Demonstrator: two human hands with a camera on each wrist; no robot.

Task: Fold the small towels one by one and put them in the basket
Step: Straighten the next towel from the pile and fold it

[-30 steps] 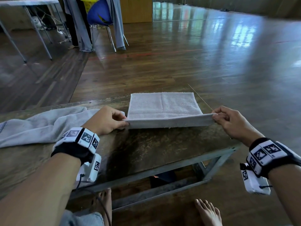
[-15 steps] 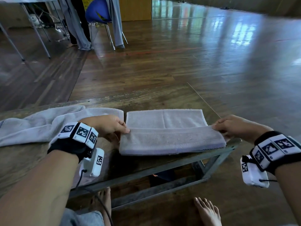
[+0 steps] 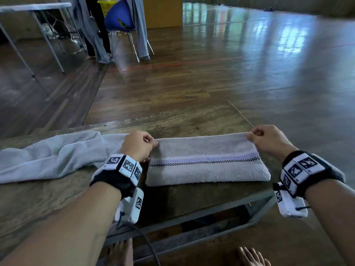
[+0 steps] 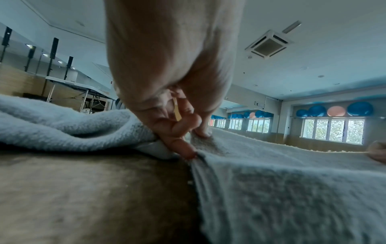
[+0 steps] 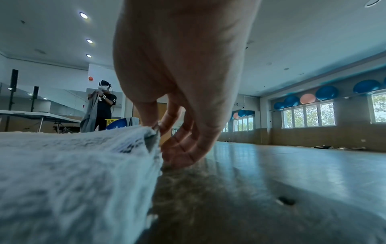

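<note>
My left hand [image 3: 138, 145] and right hand [image 3: 269, 140] each pinch a far corner of the folded towel [image 3: 207, 166] on the desk [image 3: 182, 120], loose towel [image 3: 57, 154] at 9 o'clock

Grey towel [image 3: 207, 169] (lilac band, black-checked line); pale blue-grey cloth [image 3: 53, 156].

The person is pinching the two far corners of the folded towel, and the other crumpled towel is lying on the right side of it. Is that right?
Not quite. The left hand and right hand do pinch the far corners of the folded towel, but the crumpled towel lies on its left side, not the right. The head view shows this.
</note>
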